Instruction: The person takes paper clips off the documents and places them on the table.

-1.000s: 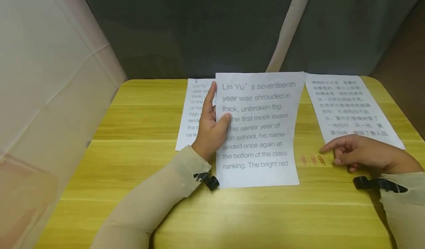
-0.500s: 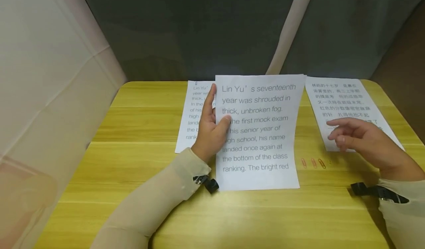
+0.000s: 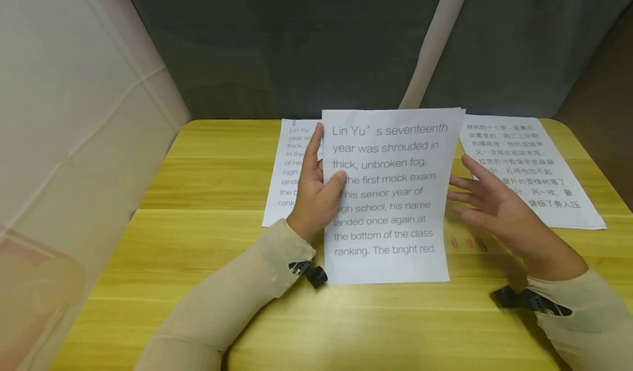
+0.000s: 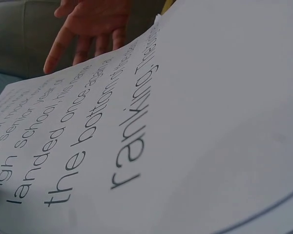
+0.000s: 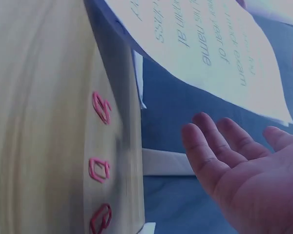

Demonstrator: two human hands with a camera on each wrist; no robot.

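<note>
Fingers and thumb of the left hand (image 3: 312, 195) are pinching the English sheet (image 3: 388, 195) upright at table centre, long axis vertical, print facing the person. Compared with half a second ago, the right hand (image 3: 487, 206), fingers straight, is now reaching its right edge, above the paper clips (image 3: 467, 243).

left hand (image 3: 316, 195) pinching, right hand (image 3: 487, 203) flat, fingers straight

English sheet (image 3: 390, 195) upright in left hand (image 3: 314, 195), open right hand (image 3: 487, 206) beside its edge, above paperclips (image 3: 467, 243).
</note>
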